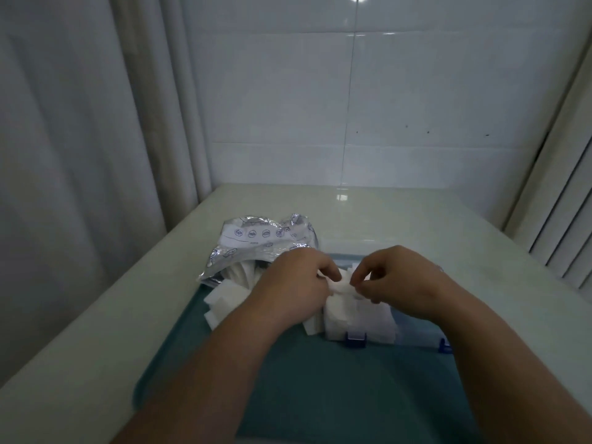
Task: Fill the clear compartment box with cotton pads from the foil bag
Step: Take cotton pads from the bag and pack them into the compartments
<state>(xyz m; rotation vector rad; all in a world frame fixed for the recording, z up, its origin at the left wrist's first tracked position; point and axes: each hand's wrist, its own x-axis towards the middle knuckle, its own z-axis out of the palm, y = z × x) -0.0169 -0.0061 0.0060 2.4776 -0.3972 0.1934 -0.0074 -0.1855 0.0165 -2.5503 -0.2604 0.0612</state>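
Observation:
A crumpled silver foil bag (266, 241) lies open on the table, with white cotton pads (235, 277) showing at its mouth. More loose pads (221, 304) lie in front of it. The clear compartment box (413, 328) with blue latches sits to the right on a teal tray; its left compartment holds stacked white pads (349, 318). Above that compartment, my left hand (298, 283) and my right hand (400, 280) pinch the same small bunch of cotton pads (341, 285) between their fingertips.
The teal tray (320, 395) covers the near part of the pale table (416, 219). A white tiled wall stands behind, a curtain hangs at the left, and slatted blinds are at the right.

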